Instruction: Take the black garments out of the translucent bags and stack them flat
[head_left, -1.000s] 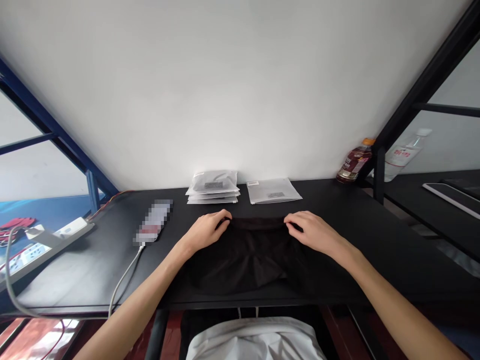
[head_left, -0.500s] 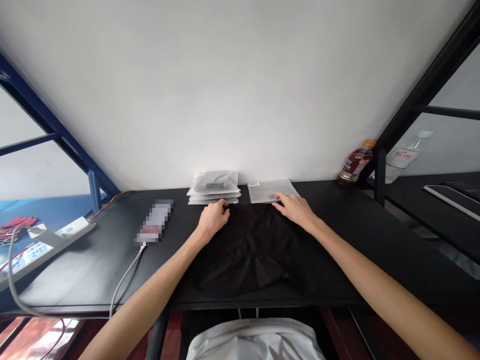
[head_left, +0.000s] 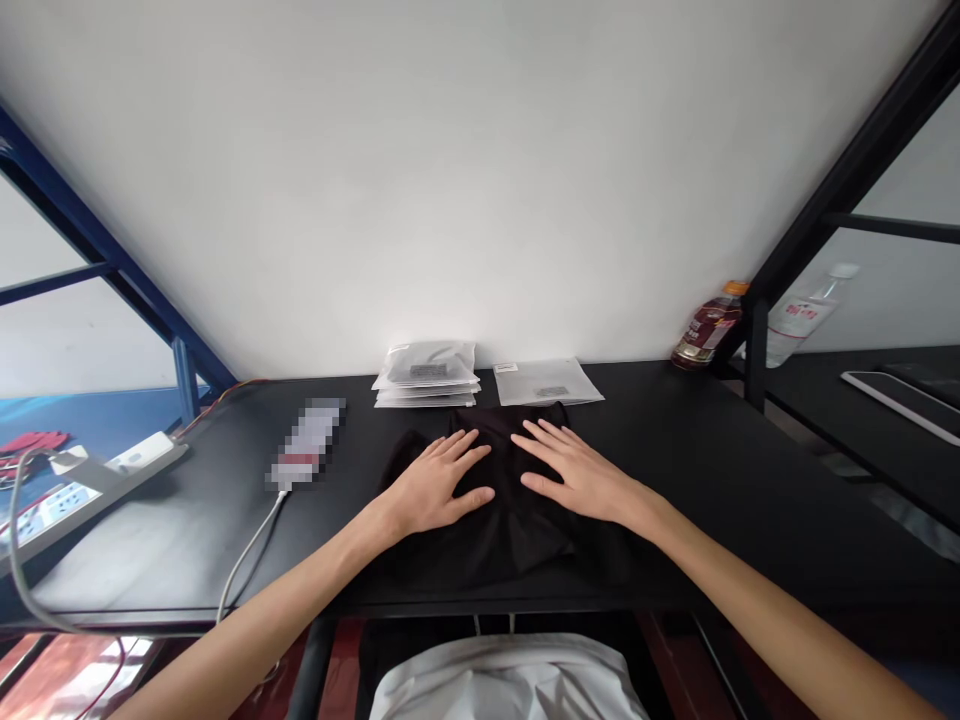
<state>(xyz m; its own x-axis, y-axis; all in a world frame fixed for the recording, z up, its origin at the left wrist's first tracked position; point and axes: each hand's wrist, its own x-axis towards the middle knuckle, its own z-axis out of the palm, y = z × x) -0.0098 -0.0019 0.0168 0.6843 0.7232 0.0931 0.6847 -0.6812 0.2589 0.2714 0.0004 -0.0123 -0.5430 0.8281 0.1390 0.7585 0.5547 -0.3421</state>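
Observation:
A piece of black cloth [head_left: 495, 545], perhaps a garment, lies spread and wrinkled on the black table in front of me. My left hand [head_left: 439, 485] rests flat on its left part, fingers apart. On its right part lies my right hand [head_left: 574, 470], palm down with the fingers spread. Just beyond the cloth's far edge is a single frosted plastic bag [head_left: 544, 382] lying flat. To its left sits a stack of similar bags [head_left: 427, 372], the top one with something dark inside.
A phone [head_left: 307, 440] with its screen blurred out lies at left on a white cable. Further left is a power strip [head_left: 112, 480]. At the back right, a dark drink bottle [head_left: 709, 325] leans by the black frame, and a clear bottle [head_left: 806, 318] stands beyond it.
Both hands have let go of the cloth's far edge and come nearer to me, opening flat on it. The cloth's far edge has shifted and looks more rumpled.

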